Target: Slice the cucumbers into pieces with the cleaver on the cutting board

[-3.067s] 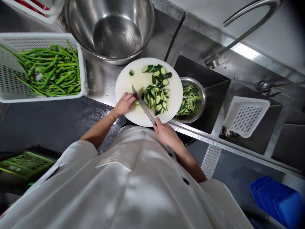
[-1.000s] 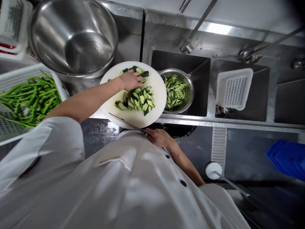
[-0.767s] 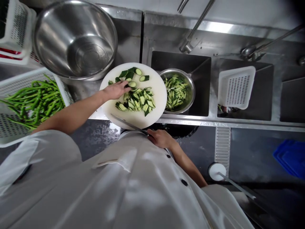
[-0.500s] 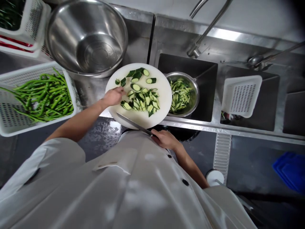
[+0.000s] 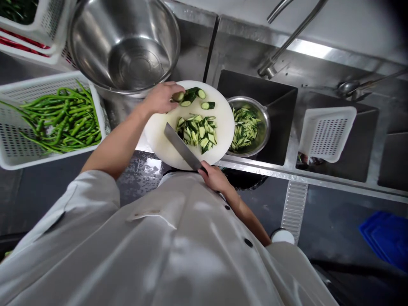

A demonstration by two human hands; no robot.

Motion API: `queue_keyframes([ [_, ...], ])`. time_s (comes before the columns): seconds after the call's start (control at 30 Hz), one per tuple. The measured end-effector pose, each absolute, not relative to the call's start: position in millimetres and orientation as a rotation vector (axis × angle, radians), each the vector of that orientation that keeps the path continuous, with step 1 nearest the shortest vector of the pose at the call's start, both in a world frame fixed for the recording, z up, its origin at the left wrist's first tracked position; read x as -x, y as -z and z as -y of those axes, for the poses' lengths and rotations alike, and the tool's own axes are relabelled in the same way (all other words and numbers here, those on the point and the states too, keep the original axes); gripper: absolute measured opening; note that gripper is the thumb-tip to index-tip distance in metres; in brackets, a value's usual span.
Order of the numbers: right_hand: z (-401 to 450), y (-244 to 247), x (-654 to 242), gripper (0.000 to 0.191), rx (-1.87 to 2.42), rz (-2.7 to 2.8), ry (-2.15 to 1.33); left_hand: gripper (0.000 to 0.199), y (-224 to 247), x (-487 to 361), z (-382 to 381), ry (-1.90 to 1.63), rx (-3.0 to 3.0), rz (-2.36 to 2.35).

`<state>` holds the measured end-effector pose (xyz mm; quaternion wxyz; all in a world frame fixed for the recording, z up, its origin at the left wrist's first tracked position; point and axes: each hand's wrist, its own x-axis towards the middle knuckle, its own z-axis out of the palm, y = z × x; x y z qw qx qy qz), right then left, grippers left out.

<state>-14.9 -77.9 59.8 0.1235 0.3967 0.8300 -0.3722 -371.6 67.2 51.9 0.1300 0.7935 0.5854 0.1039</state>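
Observation:
A round white cutting board (image 5: 153,131) carries cut cucumber. My right hand (image 5: 215,176) is closed round the handle of a broad kitchen knife (image 5: 183,148), whose blade lies low over the near part of the board, edge toward the slices. At the board's far left, my left hand (image 5: 162,98) has its fingers curled on a cucumber chunk (image 5: 178,97); the fingertips are partly hidden. Beside it are more thick cucumber chunks (image 5: 193,94), dark green outside and pale within. A heap of thin cucumber slices (image 5: 200,131) rests mid-board.
Right of the board, a steel bowl (image 5: 267,127) of cut cucumber stands in a sink (image 5: 280,127). A large steel basin (image 5: 140,59) is behind left. Green chilies (image 5: 63,119) fill a white basket (image 5: 12,157) at left. A faucet (image 5: 267,68) and another white basket (image 5: 331,131) are at right.
My left hand has gone from beside the slice heap to the chunks farther back. The knife blade has swung up and over the board, nearer the heap. The view has shifted slightly.

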Motion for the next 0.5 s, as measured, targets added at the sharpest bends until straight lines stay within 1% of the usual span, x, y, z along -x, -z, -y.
queue_keyframes([
  [0.1,72.9,-57.5,14.8,0.029,-1.293,-2.386,1.045,0.051,-57.2,379.2,-20.0,-0.435,-2.244,-1.807],
  [0.17,67.8,-58.4,9.4,0.032,-1.335,-2.364,1.0,0.049,-41.4,367.5,15.2,-0.425,-2.225,-1.827],
  [0.3,58.5,-67.1,-3.1,0.037,-1.349,-2.294,0.903,0.048,8.3,322.3,70.9,-0.398,-2.212,-1.743],
  [0.43,57.4,-81.0,-5.3,0.04,-1.304,-2.231,0.77,0.056,34.2,297.3,95.3,-0.61,-2.11,-1.768],
  [0.5,60.6,-85.5,-1.1,0.04,-1.255,-2.219,0.727,0.052,37.9,297.4,100.6,-0.72,-2.046,-1.823],
])
